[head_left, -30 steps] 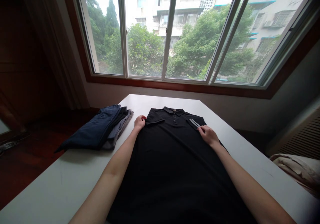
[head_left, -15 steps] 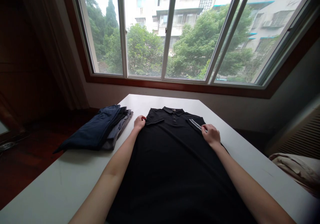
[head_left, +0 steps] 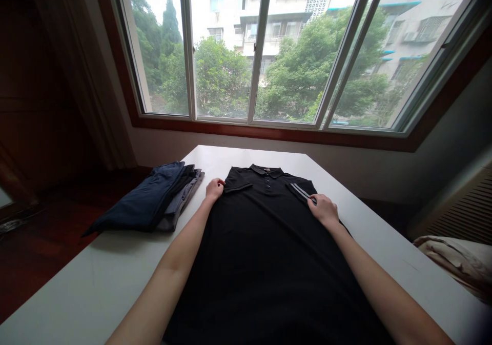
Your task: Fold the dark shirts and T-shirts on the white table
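Observation:
A black polo shirt [head_left: 269, 252] lies spread on the white table, collar at the far end, both short sleeves folded inward over its front. My left hand [head_left: 214, 189] is closed at the shirt's left edge, thumb and fingertips together on the cloth beside the sleeve. On the other side, my right hand [head_left: 325, 210] has its bent fingers on the end of the right sleeve [head_left: 301, 190], which carries two pale stripes. The fingertips there are partly hidden. The shirt's near end runs out of view between my forearms.
A stack of folded dark clothes [head_left: 144, 196], navy on top and grey beneath, rests at the table's left edge. The white table [head_left: 384, 252] narrows toward a wide window [head_left: 253, 53]. Beige cloth [head_left: 457, 260] lies beyond the right edge.
My right hand has shifted slightly left, its fingers reaching a little further onto the striped sleeve end. My left hand and the shirt's body look the same.

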`<action>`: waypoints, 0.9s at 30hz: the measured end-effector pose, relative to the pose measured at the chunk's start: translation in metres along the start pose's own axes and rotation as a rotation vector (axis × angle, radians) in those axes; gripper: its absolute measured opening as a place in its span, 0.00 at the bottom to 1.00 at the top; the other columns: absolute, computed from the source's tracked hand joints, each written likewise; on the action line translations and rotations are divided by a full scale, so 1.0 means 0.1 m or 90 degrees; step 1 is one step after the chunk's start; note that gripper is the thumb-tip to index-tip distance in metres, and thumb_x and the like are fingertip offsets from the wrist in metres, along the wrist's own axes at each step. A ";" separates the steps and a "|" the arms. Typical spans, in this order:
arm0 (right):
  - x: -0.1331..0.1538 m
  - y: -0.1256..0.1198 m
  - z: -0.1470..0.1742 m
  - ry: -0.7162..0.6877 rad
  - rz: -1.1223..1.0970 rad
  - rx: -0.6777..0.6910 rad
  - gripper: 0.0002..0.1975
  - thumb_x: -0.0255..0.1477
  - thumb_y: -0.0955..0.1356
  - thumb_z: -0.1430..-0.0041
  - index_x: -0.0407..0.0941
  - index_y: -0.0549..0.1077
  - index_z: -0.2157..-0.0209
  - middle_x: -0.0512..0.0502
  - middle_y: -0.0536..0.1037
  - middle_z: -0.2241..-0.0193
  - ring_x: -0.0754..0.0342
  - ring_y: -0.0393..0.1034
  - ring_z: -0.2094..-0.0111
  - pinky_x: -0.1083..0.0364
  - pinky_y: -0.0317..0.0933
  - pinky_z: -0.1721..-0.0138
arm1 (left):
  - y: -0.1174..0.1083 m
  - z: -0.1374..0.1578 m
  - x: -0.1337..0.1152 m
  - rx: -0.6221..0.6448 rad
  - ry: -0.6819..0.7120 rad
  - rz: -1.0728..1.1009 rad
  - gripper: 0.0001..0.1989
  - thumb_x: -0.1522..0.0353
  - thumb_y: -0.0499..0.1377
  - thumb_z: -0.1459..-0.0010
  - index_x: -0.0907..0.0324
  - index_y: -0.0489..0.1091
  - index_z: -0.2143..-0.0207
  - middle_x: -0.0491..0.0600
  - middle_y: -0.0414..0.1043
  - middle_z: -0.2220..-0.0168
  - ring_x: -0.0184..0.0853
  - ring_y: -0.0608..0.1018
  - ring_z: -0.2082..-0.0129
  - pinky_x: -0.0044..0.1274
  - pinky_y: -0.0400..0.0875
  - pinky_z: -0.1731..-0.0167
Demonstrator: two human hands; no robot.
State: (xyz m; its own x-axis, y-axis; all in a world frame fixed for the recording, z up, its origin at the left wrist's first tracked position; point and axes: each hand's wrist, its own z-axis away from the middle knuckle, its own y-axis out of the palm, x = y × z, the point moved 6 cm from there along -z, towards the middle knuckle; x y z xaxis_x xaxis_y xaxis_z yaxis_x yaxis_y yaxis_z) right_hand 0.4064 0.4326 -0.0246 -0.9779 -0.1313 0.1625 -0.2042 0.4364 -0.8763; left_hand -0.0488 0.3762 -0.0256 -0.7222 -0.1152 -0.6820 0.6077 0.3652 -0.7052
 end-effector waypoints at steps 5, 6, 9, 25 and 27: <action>-0.16 0.01 -0.02 0.092 0.002 -0.022 0.18 0.34 0.61 0.38 0.41 0.70 0.50 0.37 0.72 0.49 0.42 0.66 0.49 0.47 0.61 0.54 | -0.04 0.06 -0.06 0.011 0.003 0.006 0.12 0.74 0.52 0.40 0.60 0.72 0.58 0.50 0.73 0.55 0.35 0.69 0.59 0.25 0.61 0.55; -0.19 0.04 -0.02 0.106 -0.002 -0.007 0.18 0.34 0.61 0.38 0.41 0.70 0.50 0.37 0.72 0.49 0.42 0.66 0.49 0.47 0.61 0.54 | -0.04 0.07 -0.07 0.011 0.001 0.009 0.12 0.74 0.52 0.40 0.61 0.72 0.58 0.51 0.72 0.55 0.35 0.69 0.59 0.25 0.61 0.55; -0.24 0.10 -0.03 0.118 -0.003 0.038 0.17 0.34 0.61 0.38 0.41 0.72 0.52 0.38 0.73 0.50 0.41 0.66 0.50 0.46 0.61 0.53 | -0.07 0.10 -0.10 0.009 -0.001 0.014 0.12 0.75 0.51 0.40 0.62 0.72 0.58 0.51 0.72 0.55 0.34 0.69 0.59 0.25 0.60 0.56; -0.24 0.14 -0.03 0.118 0.009 0.060 0.19 0.34 0.61 0.38 0.41 0.73 0.50 0.37 0.74 0.50 0.42 0.68 0.49 0.47 0.61 0.52 | -0.07 0.11 -0.11 -0.008 0.031 0.015 0.12 0.75 0.51 0.39 0.64 0.72 0.58 0.51 0.73 0.55 0.33 0.70 0.59 0.24 0.61 0.56; -0.23 0.13 -0.03 0.116 0.009 0.056 0.19 0.33 0.61 0.38 0.41 0.73 0.50 0.37 0.74 0.50 0.42 0.68 0.49 0.47 0.61 0.52 | -0.07 0.11 -0.11 -0.009 0.029 0.014 0.12 0.75 0.51 0.40 0.64 0.72 0.58 0.51 0.73 0.55 0.33 0.70 0.59 0.24 0.61 0.56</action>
State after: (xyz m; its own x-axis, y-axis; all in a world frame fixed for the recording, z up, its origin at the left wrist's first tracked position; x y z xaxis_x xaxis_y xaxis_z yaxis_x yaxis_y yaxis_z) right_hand 0.4265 0.4442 -0.0386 -0.9742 0.0410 0.2219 -0.1932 0.3564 -0.9141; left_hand -0.0418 0.3645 -0.0152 -0.7235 -0.0651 -0.6872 0.6189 0.3798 -0.6875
